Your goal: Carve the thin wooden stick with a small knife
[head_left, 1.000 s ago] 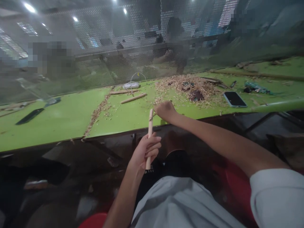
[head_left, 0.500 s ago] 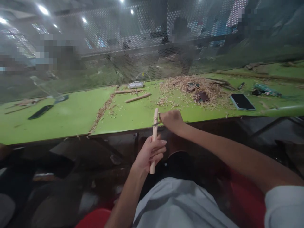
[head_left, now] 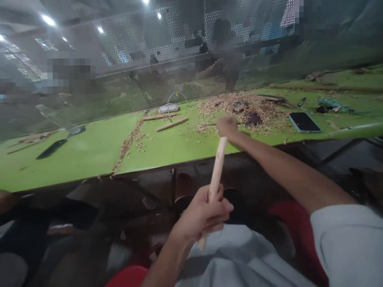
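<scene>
My left hand (head_left: 203,217) is closed round the lower part of a pale wooden stick (head_left: 217,167), which tilts up and to the right. At the stick's top end my right hand (head_left: 228,126) is a closed fist; a small blade showed in it a moment ago, but what it grips is hidden now. Both hands hang in front of the near edge of a green table (head_left: 89,151). A heap of wood shavings (head_left: 242,111) lies on the table just beyond my right hand.
A phone (head_left: 304,122) lies on the table at right, another dark phone (head_left: 51,148) at left. Two loose sticks (head_left: 171,124) and a white cable (head_left: 169,107) lie mid-table. A perforated mesh screen (head_left: 167,52) rises behind, with people beyond it.
My right hand has swept away along the stick toward the shavings heap. My left hand has dropped closer to my body and tipped the stick to the right.
</scene>
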A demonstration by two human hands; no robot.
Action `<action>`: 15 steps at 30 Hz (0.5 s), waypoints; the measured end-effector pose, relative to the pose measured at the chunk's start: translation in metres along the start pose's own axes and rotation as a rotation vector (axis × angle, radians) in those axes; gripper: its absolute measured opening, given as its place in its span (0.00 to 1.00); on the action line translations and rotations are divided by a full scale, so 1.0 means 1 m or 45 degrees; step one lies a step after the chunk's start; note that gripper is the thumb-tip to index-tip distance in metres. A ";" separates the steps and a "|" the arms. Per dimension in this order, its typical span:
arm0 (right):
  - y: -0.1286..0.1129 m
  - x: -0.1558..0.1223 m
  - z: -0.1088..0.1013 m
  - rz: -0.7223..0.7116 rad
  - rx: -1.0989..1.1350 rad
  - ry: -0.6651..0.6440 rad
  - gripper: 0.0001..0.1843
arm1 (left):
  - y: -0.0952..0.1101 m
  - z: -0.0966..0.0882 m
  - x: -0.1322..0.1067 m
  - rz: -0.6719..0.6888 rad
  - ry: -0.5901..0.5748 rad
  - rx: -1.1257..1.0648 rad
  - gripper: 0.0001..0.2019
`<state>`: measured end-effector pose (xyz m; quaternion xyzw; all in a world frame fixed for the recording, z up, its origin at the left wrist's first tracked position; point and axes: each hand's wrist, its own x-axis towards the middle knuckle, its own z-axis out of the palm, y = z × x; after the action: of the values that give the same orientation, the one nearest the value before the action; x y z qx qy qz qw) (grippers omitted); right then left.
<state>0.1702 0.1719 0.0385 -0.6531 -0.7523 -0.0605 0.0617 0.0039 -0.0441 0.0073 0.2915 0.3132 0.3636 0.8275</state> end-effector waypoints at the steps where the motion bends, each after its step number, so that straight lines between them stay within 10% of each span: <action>1: 0.009 0.004 -0.005 0.056 -0.002 0.013 0.20 | 0.001 0.000 -0.001 0.071 0.027 -0.010 0.25; 15: -0.038 -0.084 -0.013 -0.245 -0.082 -0.047 0.20 | 0.008 -0.014 0.022 0.138 0.036 -0.009 0.25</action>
<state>0.1442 0.0825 0.0367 -0.5804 -0.8103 -0.0785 0.0207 0.0017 -0.0187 -0.0027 0.2997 0.3074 0.4131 0.8032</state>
